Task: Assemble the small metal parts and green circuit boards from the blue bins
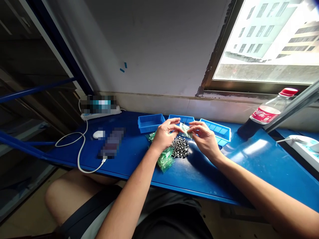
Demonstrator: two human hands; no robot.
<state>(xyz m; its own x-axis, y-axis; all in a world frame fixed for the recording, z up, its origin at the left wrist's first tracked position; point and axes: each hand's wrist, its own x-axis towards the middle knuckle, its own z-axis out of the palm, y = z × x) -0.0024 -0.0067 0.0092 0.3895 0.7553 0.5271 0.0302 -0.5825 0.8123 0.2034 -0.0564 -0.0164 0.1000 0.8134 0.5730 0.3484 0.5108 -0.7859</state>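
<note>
Between my two hands, a small clear plastic bag (184, 129) is held up above the blue table. My left hand (166, 132) pinches its left side with thumb and fingers. On the other side, my right hand (203, 137) grips the bag's right edge with its fingertips. Whatever the bag contains is too small to make out. Below it lies a pile of small shiny dark metal pieces (181, 147). A heap of green-tinted plastic bags (165, 160) rests beside the pile, partly covered by my left hand and forearm.
Blue plastic bins stand along the wall: a left bin (151, 128), a middle bin (184, 117) and a right bin (225, 128). A cola bottle (265, 114) stands at right, near a power strip (302, 146). A phone (112, 142) with a white cable (79, 156) lies at left.
</note>
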